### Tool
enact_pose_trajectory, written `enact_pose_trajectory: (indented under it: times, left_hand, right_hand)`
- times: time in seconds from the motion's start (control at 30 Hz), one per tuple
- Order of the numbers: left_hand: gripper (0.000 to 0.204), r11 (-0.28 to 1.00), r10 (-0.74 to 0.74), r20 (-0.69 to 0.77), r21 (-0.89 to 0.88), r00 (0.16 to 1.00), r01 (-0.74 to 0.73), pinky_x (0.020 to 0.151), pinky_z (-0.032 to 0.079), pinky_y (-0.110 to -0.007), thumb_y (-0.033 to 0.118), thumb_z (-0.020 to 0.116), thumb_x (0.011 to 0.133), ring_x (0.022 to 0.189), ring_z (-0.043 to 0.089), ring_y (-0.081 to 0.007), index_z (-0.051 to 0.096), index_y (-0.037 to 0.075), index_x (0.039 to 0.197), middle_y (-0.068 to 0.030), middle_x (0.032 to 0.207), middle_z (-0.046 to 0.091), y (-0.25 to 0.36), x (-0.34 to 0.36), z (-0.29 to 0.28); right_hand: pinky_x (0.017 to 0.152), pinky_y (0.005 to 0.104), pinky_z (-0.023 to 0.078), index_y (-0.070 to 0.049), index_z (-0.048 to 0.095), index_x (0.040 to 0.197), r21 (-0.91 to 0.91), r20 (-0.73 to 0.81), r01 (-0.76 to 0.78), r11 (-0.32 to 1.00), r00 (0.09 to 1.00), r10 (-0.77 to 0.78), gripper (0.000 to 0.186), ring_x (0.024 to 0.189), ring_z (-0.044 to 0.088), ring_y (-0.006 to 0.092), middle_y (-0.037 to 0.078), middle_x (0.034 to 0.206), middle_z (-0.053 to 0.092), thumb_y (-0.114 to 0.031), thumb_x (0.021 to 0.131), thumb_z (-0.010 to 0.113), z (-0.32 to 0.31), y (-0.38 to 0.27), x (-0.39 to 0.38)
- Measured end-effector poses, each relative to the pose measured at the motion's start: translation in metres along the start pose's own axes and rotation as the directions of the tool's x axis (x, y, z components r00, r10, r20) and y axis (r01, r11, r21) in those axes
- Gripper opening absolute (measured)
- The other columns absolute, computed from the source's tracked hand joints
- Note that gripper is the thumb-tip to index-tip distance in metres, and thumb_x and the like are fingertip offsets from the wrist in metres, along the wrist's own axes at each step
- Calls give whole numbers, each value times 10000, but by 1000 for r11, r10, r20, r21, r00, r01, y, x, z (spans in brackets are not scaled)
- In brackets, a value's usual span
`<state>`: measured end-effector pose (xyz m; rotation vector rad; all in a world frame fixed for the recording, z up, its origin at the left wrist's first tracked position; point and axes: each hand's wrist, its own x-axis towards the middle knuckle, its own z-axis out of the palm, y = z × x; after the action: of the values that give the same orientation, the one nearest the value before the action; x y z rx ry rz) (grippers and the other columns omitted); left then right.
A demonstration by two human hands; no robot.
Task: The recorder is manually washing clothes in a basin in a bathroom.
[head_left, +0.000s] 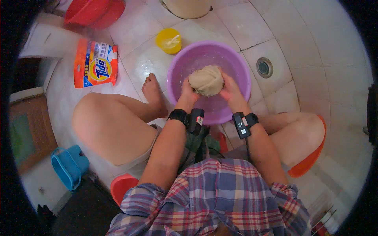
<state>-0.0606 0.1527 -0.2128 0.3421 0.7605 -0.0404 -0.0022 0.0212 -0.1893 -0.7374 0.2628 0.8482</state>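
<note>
A bunched beige cloth (pixel 206 78) is held up over a purple plastic basin (pixel 239 67) that has liquid in it. My left hand (pixel 189 93) grips the cloth from the left, and my right hand (pixel 229 89) grips it from the right. Both wrists wear black strapped devices. Just behind the basin, to the left, is a yellow bowl (pixel 166 44) with something pale in it.
An orange detergent bag (pixel 86 65) lies on the tiles at left, red basins (pixel 88 15) behind it. A drain (pixel 264 67) is right of the purple basin. A blue bucket (pixel 67 169) and red container (pixel 121 188) are near my left side.
</note>
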Motion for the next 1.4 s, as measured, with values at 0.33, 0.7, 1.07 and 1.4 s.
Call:
enact_pose_trajectory:
  times: [0.33, 0.7, 1.07, 1.4]
  left_hand:
    - [424, 980, -102, 45, -170, 994, 108, 955, 375, -459, 368, 388, 884, 1128, 468, -299, 486, 84, 1184, -108, 1218, 497, -8, -17, 23]
    - [337, 968, -69, 387, -196, 919, 155, 842, 459, -382, 217, 505, 809, 952, 574, -261, 535, 49, 1100, -113, 1067, 585, 16, -31, 53]
    - [275, 973, -223, 325, 137, 919, 187, 763, 503, -343, 219, 521, 826, 851, 613, -211, 555, 59, 1047, -83, 979, 614, 22, -34, 46]
    - [354, 980, 134, 114, 135, 984, -149, 796, 485, -370, 343, 455, 887, 922, 589, -238, 546, 69, 1092, -101, 1024, 604, 37, 1, 11]
  right_hand:
    - [838, 351, 461, -49, 512, 1142, -215, -204, -78, 973, 978, 34, 373, 995, 547, 202, 85, 1109, 563, -323, 891, 493, -11, -6, 1]
    - [812, 318, 418, -79, 482, 1196, -540, -305, -129, 832, 951, -50, 417, 970, 510, 159, 41, 1106, 534, -350, 880, 499, -37, 32, 4]
    - [863, 330, 385, -96, 507, 1150, -241, -108, 7, 971, 994, -34, 440, 1013, 500, 170, 34, 1058, 549, -402, 838, 554, -4, -32, -13]
    - [891, 358, 409, -11, 510, 1098, -48, -143, 386, 921, 910, -388, 318, 1004, 536, 205, 80, 1091, 557, -211, 853, 541, -66, -42, 11]
